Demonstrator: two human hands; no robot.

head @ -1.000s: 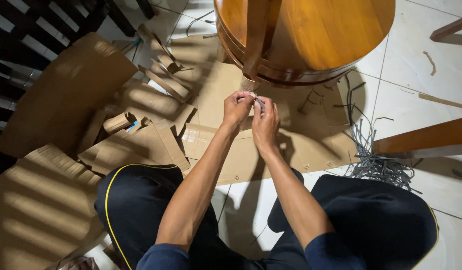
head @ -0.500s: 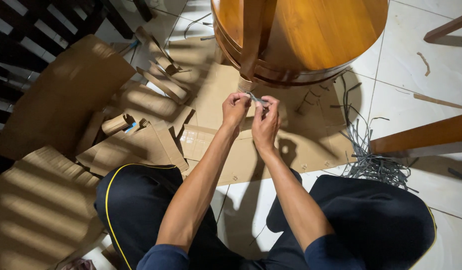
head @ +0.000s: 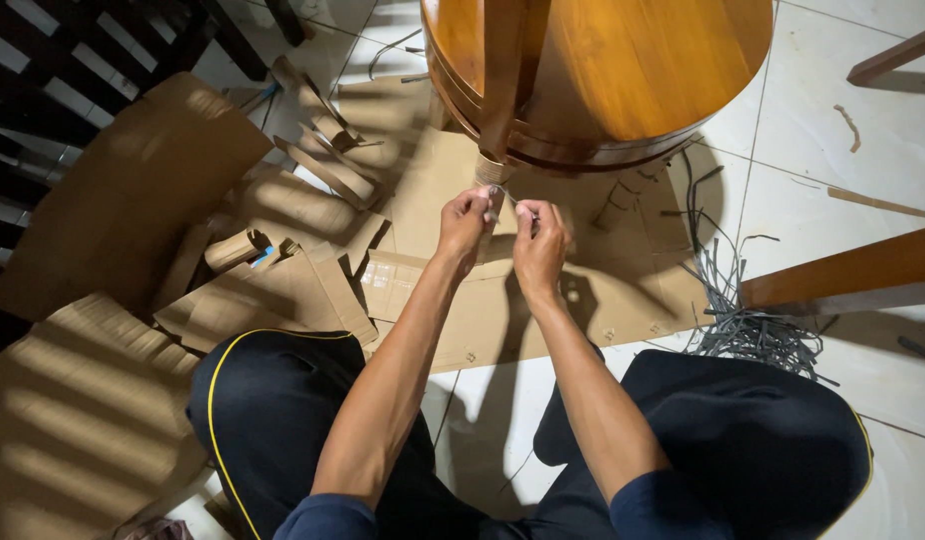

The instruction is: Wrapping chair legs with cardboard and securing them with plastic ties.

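Nearest is the person, crouched on the tiled floor [head: 843, 60] in dark trousers, both forearms stretched away toward the far middle of the scene. The left hand [head: 467, 222] and right hand [head: 539, 240] sit close together, each pinched shut on an end of a thin grey strap [head: 516, 203] that runs between them, just below the cardboard-wrapped foot [head: 493, 170] of a wooden leg. The wrists are raised and the fingers curled, thumbs pressing down.

Under the hands lie flattened sheets of cardboard [head: 463, 300], with torn rolls and scraps spread to the left. To the right a heap of cut grey straps [head: 753, 325] lies on the tiles, so much of the unpacking looks done; the wrap on this leg's foot remains.

Beyond, the round wooden table [head: 623, 60] stands bare of packing. Another wooden leg [head: 843, 275] juts in at the right.
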